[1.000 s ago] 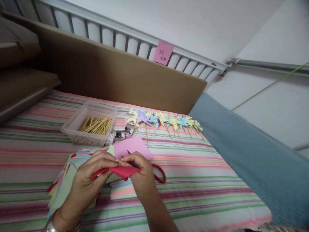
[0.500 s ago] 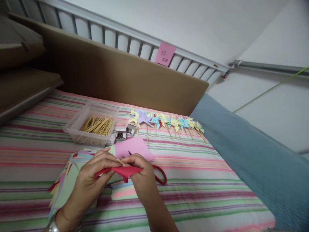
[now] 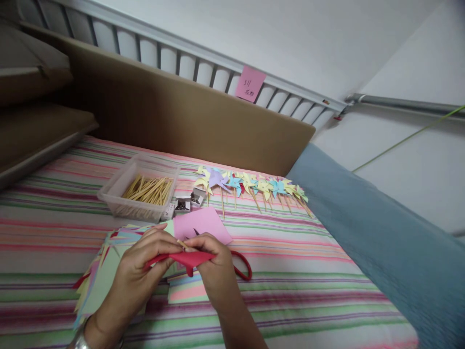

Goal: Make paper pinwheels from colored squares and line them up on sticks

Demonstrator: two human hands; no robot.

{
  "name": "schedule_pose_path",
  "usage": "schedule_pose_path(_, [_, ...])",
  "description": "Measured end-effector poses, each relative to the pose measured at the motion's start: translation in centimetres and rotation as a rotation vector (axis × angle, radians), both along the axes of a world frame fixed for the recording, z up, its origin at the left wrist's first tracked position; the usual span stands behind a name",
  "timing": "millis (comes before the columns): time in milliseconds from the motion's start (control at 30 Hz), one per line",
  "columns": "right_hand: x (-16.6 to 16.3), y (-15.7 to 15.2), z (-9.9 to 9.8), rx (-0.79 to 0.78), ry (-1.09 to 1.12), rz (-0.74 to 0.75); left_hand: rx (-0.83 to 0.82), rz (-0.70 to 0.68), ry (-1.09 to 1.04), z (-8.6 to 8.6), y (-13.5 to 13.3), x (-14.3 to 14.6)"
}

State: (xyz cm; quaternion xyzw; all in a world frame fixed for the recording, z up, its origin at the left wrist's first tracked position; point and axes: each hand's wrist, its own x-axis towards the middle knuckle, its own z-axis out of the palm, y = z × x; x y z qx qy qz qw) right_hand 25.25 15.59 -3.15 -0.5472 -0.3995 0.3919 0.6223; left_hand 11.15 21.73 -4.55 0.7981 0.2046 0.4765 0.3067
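Observation:
Between my two hands is a folded red paper pinwheel (image 3: pixel 191 259), held just above the table. My left hand (image 3: pixel 147 257) is closed on its left side, fingers curled over the top. My right hand (image 3: pixel 214 254) pinches its right side, close to the end of a thin wooden stick (image 3: pixel 182 244) at the paper's back. Most of the stick is hidden. Beneath the hands lie red-handled scissors (image 3: pixel 247 269), their dark tips on a pink paper sheet (image 3: pixel 203 224). A pile of coloured paper (image 3: pixel 105 276) lies under my left hand.
A clear plastic box (image 3: pixel 109 196) of wooden sticks stands behind the hands, with small boxes of metal pins (image 3: pixel 182 204) beside it. Finished pinwheels (image 3: pixel 250 183) lie in a row at the back right. A brown board (image 3: pixel 181 116) leans against the radiator (image 3: pixel 148 51).
Both hands keep nearly the same grip on the red pinwheel. The whole view has shifted very slightly; nothing was taken up or let go.

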Motion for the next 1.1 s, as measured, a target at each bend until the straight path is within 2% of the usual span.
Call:
schedule_pose_path(500, [0.15,-0.09,0.01,0.071,-0.128,-0.028,-0.036,0.001,0.004,0.18,0.00,0.06])
schedule_pose_path(833, [0.10,-0.08,-0.08,0.136,-0.167,-0.030,-0.177,0.019,-0.009,-0.04,-0.12,0.26])
schedule_pose_path(1100, [-0.19,0.08,0.02,0.121,-0.198,-0.038,-0.251,0.110,-0.027,-0.75,-0.06,0.17])
